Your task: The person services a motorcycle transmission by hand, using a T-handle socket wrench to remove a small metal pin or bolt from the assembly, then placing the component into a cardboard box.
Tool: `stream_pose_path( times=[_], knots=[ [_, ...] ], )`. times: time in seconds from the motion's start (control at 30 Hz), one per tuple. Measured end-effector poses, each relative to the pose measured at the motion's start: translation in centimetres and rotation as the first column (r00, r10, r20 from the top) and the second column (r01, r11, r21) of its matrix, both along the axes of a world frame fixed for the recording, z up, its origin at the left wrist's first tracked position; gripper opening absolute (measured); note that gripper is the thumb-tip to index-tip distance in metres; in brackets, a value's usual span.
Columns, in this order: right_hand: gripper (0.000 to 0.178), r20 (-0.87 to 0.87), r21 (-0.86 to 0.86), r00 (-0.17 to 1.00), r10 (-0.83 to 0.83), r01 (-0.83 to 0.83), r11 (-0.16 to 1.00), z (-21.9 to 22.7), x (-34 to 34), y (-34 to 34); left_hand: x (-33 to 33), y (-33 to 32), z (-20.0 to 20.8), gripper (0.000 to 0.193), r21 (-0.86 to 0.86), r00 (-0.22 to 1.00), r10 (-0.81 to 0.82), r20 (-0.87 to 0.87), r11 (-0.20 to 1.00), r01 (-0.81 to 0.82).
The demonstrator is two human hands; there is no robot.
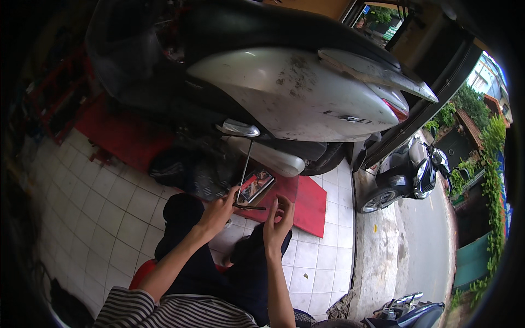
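Note:
My left hand (220, 210) is closed around the lower part of a T-handle wrench (245, 170), beside its crossbar. The wrench's long thin shaft rises to the underside of a silver passenger footrest (240, 128) on a scooter (284, 93). Whether its tip sits on a bolt is too small to tell. My right hand (279, 218) is just right of the crossbar's end, fingers loosely curved and apart, with nothing visible in them. The scooter has scuffed silver side panels and a black seat.
Under the scooter lies a red platform (309, 210), bearing a printed box (257, 185). White tiles (131, 210) cover the floor. A dark shoe-like shape (169, 167) is left of the box. Outside, another scooter (410, 172) stands by the road; part of a motorbike (410, 314) shows lower right.

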State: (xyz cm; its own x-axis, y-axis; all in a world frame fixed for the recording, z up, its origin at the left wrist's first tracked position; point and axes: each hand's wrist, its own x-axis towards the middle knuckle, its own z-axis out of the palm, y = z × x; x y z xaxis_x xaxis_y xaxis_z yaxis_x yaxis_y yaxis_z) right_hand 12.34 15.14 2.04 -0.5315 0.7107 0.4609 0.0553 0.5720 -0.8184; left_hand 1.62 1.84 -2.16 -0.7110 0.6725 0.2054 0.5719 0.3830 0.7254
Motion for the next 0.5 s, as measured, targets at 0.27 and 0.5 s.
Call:
stream_pose_path(
  times=[0.27, 0.5],
  knots=[
    [0.016, 0.328, 0.485, 0.94, 0.091, -0.25, 0.838, -2.5, -0.5, 0.0, -0.8, -1.0, 1.3, 0.062, 0.11, 0.919, 0.067, -0.387, 0.994, -0.026],
    [0.015, 0.274, 0.447, 0.962, -0.002, -0.126, 0.885, -5.3, -0.8, 0.0, -1.0, -1.0, 2.3, 0.094, 0.453, 0.752, 0.506, -0.422, 0.836, -0.308]
  ],
)
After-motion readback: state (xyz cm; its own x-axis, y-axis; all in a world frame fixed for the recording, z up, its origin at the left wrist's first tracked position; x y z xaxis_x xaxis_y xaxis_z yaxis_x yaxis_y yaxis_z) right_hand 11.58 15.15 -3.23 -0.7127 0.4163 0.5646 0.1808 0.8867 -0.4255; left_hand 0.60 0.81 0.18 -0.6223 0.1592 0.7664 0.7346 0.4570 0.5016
